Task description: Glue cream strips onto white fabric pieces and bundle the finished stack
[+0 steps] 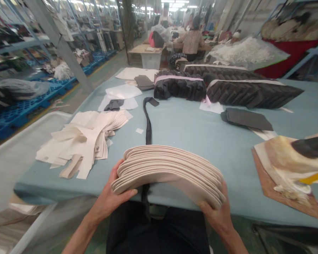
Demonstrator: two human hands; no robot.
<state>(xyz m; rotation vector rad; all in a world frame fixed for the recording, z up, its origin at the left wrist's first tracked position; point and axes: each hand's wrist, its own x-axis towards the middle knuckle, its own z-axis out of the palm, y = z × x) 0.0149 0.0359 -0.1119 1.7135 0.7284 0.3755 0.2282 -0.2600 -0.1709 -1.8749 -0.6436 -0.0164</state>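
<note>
Both my hands hold a fanned stack of curved cream fabric pieces [169, 167] at the near edge of the pale blue table [196, 130]. My left hand [110, 197] grips the stack's left end, thumb on top and fingers under it. My right hand [218, 215] clasps the right end from below. A long black strip [147, 121] runs across the table and passes under the stack.
A loose pile of cream cut pieces [87, 139] lies to the left. Black pleated bundles [180, 86] [251, 93] and flat grey pieces [247, 119] sit farther back. A brown board with a blurred item [286, 165] is at right. A person [192, 40] works beyond.
</note>
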